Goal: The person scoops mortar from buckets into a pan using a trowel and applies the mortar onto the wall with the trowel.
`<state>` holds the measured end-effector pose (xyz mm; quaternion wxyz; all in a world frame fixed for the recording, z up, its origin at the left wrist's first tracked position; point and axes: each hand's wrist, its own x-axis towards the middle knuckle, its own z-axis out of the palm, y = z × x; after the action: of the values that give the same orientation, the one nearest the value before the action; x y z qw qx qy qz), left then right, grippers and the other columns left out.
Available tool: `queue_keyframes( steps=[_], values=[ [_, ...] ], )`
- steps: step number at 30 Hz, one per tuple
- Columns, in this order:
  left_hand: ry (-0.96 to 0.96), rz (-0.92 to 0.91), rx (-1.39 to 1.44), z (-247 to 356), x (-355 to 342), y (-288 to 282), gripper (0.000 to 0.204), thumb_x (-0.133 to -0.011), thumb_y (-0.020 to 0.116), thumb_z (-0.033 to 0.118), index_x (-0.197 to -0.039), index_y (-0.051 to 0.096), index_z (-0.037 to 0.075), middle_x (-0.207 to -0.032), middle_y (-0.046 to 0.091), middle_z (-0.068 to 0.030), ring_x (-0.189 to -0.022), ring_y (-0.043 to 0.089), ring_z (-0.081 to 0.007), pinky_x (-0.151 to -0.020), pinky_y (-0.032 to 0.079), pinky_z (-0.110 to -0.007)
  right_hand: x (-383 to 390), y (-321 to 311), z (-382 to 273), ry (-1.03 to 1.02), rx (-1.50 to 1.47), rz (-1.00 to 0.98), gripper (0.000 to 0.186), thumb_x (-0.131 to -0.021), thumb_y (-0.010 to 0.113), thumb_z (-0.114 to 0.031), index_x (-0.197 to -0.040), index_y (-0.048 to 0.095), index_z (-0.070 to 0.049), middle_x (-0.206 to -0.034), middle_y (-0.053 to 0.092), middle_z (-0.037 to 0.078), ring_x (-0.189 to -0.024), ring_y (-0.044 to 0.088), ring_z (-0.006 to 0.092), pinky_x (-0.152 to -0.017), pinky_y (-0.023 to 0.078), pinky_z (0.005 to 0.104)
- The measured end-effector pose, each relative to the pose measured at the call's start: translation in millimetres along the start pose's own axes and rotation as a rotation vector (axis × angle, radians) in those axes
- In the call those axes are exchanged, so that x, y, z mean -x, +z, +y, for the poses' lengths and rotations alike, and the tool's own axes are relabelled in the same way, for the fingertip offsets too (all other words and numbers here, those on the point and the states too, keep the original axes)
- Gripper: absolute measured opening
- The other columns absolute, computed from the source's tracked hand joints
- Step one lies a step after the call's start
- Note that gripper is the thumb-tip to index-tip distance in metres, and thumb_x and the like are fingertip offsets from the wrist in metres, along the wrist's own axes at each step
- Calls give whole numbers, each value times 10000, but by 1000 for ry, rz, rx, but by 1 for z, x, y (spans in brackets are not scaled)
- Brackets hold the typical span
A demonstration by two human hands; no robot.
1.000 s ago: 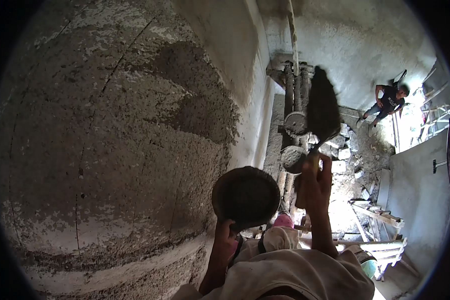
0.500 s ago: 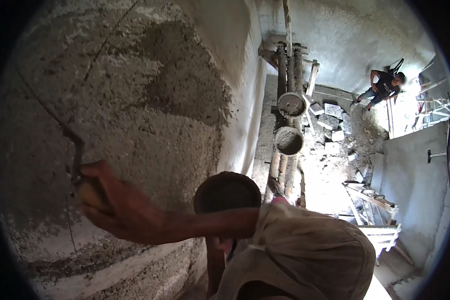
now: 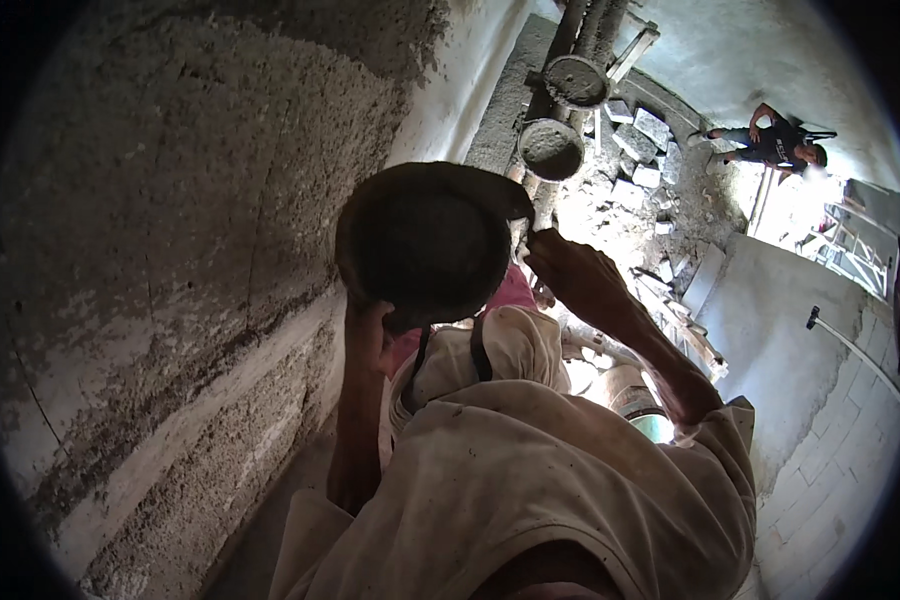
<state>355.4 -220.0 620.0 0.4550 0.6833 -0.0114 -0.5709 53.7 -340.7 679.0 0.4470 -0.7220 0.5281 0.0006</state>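
Note:
A dark, round basin (image 3: 425, 250) is held up in front of my body, close to the wall. My left hand (image 3: 372, 325) grips its near left rim, the fingers partly hidden under it. The basin's inside is in deep shadow, so its contents are hard to make out. Just right of the basin, my right hand (image 3: 575, 270) is closed in a fist around a trowel. Its handle is covered by the fingers, and only a dark bit of the tool (image 3: 526, 222) shows by the basin's right rim.
A rough plastered wall (image 3: 190, 200) rises at my left. Beyond the basin, two mortar-filled buckets (image 3: 551, 150) stand on scaffold poles (image 3: 595, 30). Broken blocks (image 3: 635, 143) litter the floor. Another person (image 3: 780, 140) is by the far wall, near a bright opening. A wooden trestle (image 3: 685, 325) stands at right.
My right hand has swung from the wall at far left to the basin's right side, with the trowel. The basin appears higher in view, and the whole view has shifted.

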Motion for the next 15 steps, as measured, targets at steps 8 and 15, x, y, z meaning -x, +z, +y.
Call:
queue_keyframes(
  steps=[8, 15],
  values=[
    [13, -122, -77, 23, 21, 64, 580, -721, 530, -43, -1287, 451, 57, -1048, 583, -71, -660, 596, -105, -444, 459, -201, 3, -8, 29, -42, 356, 128, 245, -948, 515, -317, -1082, 525, -112, -691, 621, 144, -652, 637, 357, -555, 506, 464],
    [107, -278, -224, 27, 26, 91, 625, -727, 502, -61, -1338, 407, 34, -1168, 550, -120, -1031, 593, -235, -853, 535, -347, -31, 2, 67, 20, -353, -250, 332, -949, 527, -398, -991, 572, -72, -593, 513, 42, -489, 512, 159, -449, 426, 315]
  ],
)
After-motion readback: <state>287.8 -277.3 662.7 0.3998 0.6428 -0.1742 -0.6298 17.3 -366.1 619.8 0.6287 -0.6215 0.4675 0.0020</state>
